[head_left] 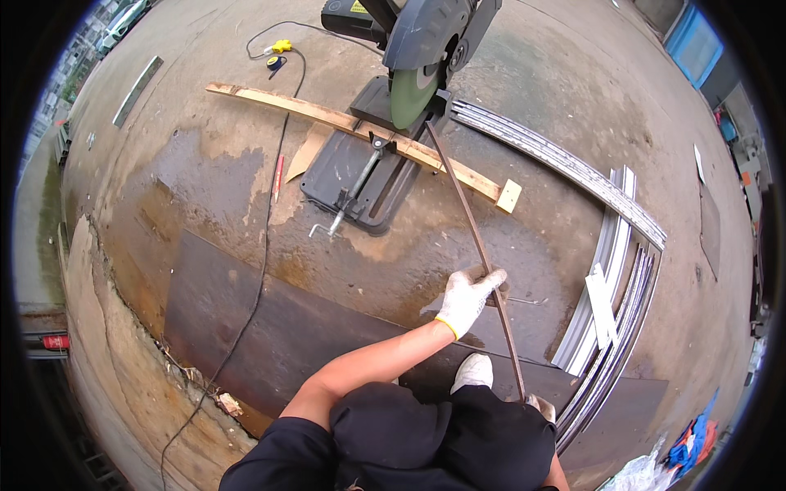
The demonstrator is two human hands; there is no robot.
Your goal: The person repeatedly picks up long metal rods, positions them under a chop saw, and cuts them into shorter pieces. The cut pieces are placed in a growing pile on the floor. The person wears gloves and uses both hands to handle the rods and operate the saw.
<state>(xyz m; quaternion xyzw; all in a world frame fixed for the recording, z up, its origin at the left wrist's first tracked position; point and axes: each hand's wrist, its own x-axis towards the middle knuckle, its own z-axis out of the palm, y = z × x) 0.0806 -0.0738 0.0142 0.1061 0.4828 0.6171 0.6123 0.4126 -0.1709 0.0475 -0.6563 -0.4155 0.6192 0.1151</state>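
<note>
My left hand [465, 303], in a white glove with a yellow cuff, is closed around a long, narrow brown metal bar [467, 214]. The bar slants from beside my right knee up to the cut-off saw [434, 41], its far tip close to the green cutting disc [412, 96]. By the bar's lower end shows a bit of my gloved right hand [541, 407]; my knee hides most of its fingers. A wooden strip [303, 106] lies across the saw's black base, at the screw clamp [358, 186]. Behind my left hand, a thin metal rod [526, 301] sticks out, partly hidden.
Long silvery metal profiles [565, 155] lie right of the saw, more [591, 286] near my right leg. A black cable [264, 270] crosses the ground and a dark sheet [237, 315]. Left of the saw are a yellow plug [282, 46], a tape measure [276, 62] and a red pencil [279, 176].
</note>
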